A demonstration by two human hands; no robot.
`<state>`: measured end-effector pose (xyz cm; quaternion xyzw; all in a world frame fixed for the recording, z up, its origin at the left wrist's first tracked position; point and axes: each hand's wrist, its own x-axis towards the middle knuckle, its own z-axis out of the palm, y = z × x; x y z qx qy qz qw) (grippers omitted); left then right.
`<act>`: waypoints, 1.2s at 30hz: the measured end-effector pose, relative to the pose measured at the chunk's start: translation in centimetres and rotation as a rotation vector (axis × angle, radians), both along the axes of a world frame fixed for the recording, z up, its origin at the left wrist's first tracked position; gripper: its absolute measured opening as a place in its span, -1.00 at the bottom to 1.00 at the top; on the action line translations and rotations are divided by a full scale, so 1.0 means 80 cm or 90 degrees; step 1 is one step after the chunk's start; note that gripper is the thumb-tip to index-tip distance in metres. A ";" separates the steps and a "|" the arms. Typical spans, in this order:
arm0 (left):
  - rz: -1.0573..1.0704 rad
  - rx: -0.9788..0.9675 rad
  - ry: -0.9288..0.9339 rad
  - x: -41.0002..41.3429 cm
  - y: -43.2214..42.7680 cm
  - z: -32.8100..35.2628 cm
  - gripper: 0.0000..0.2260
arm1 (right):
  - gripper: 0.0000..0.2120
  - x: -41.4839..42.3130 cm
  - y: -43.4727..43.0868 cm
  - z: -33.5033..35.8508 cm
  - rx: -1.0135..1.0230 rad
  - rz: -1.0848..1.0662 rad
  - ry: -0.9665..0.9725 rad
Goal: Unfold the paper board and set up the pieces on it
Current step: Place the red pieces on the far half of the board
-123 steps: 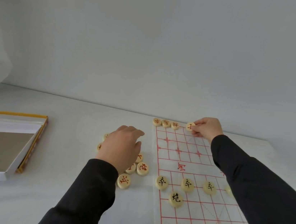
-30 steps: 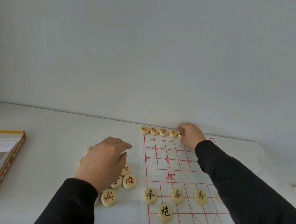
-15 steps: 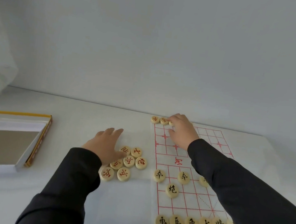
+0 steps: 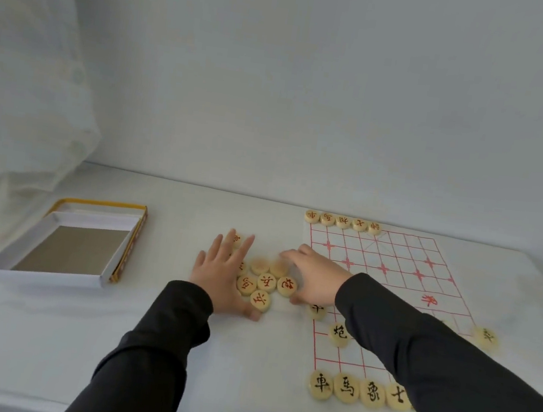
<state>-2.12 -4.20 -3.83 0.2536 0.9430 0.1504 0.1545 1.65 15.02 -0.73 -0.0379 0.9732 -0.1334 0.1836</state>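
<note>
The paper board [image 4: 390, 259] with red grid lines lies flat on the white table. Several red-lettered discs [image 4: 343, 221] line its far edge; black-lettered discs [image 4: 346, 388] line its near edge, and a black cannon disc [image 4: 338, 333] sits further in. A cluster of loose red-lettered discs [image 4: 266, 283] lies left of the board. My left hand [image 4: 219, 273] rests flat with fingers spread on the cluster's left side. My right hand [image 4: 314, 277] reaches over the cluster's right side, fingers blurred above the discs; whether it holds one is unclear.
An open white box [image 4: 47, 271] with a yellow-edged lid under it stands at the left. A white curtain [image 4: 20, 86] hangs at the far left. One disc [image 4: 487, 337] lies at the board's right edge. The wall is close behind the board.
My right hand left the far row, which now shows all its discs, and moved down-left to the loose cluster. My left hand stayed beside the cluster with fingers spread.
</note>
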 end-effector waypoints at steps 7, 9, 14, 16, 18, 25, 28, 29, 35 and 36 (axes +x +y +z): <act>-0.028 0.003 -0.003 -0.015 0.002 -0.006 0.14 | -0.32 -0.024 -0.009 -0.009 0.004 -0.028 0.001; -0.031 0.002 0.004 -0.016 0.002 -0.010 0.13 | -0.36 -0.030 -0.015 -0.011 -0.007 -0.023 0.014; -0.036 -0.005 0.032 -0.021 0.006 -0.016 0.07 | -0.52 -0.039 -0.026 -0.009 -0.049 -0.028 0.073; -0.038 -0.012 0.027 -0.023 0.007 -0.018 0.07 | -0.62 -0.039 -0.025 -0.010 -0.062 -0.045 0.088; -0.044 -0.020 0.023 -0.025 0.010 -0.019 0.07 | -0.71 -0.038 -0.016 -0.006 -0.070 -0.072 0.119; -0.058 -0.004 0.015 -0.030 0.020 -0.014 0.07 | -0.65 -0.046 0.050 0.001 -0.131 -0.302 0.210; -0.055 0.003 0.009 -0.031 0.021 -0.016 0.07 | -0.65 -0.046 0.066 -0.008 -0.109 -0.358 0.216; -0.054 0.006 0.005 -0.031 0.020 -0.016 0.07 | -0.65 -0.047 0.068 -0.010 -0.104 -0.370 0.213; -0.039 0.053 -0.013 -0.033 0.020 -0.010 0.09 | -0.68 -0.050 0.072 -0.017 -0.080 -0.394 0.205; -0.038 0.054 -0.015 -0.033 0.019 -0.008 0.09 | -0.68 -0.051 0.072 -0.017 -0.079 -0.396 0.201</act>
